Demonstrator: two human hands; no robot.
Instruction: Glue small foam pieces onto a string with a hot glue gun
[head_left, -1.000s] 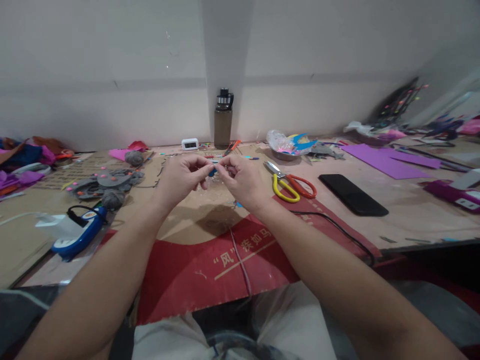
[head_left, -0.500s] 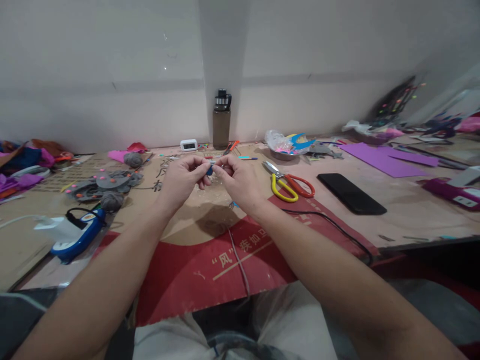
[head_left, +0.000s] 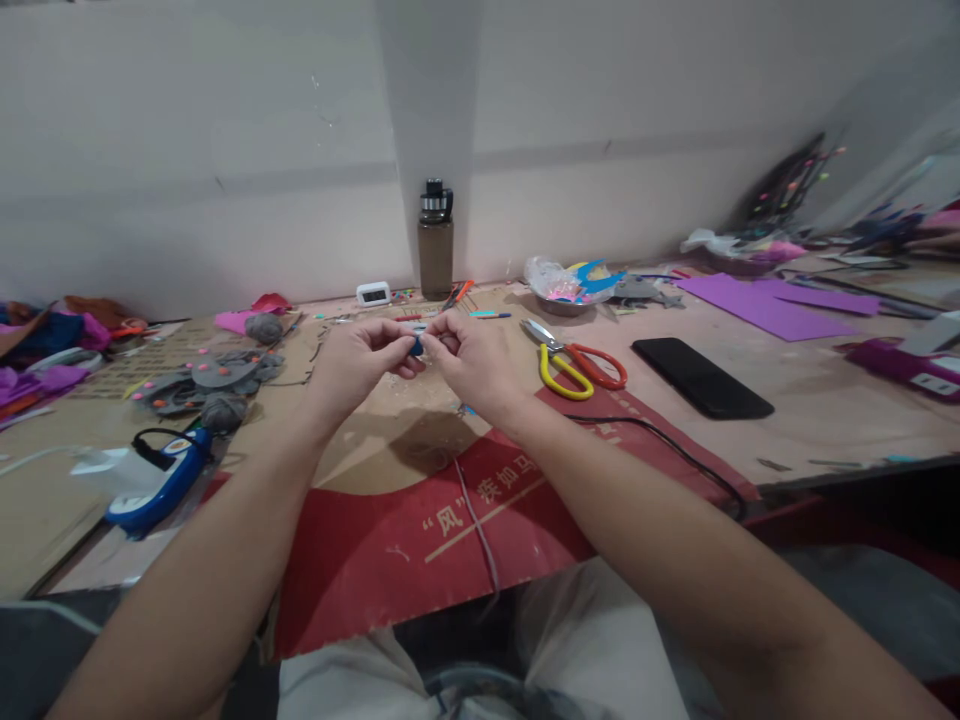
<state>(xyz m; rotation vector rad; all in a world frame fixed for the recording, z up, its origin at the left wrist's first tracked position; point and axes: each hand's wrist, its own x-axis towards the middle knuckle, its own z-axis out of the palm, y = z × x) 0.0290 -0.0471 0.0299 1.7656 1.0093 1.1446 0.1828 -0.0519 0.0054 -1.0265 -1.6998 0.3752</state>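
Both hands meet above the cardboard sheet (head_left: 360,455) in the middle of the table. My left hand (head_left: 360,362) is closed in a pinch on a small dark-blue piece (head_left: 417,346), whose kind I cannot make out. From the other side, the fingertips of my right hand (head_left: 472,358) are pinched at the same piece. Much of it is hidden by the fingers. To the right of my right hand lie scissors (head_left: 559,352) with one yellow and one red handle.
A bottle (head_left: 436,245) and a small white clock (head_left: 373,293) stand by the wall. Rightward are a bowl of scraps (head_left: 568,304), a black phone (head_left: 699,377) and purple sheets (head_left: 765,308). A blue power strip (head_left: 161,495) and grey felt pieces (head_left: 217,378) lie left.
The view has tilted and shifted slightly. Both hands stay together on the small blue piece, with only slight finger movement.
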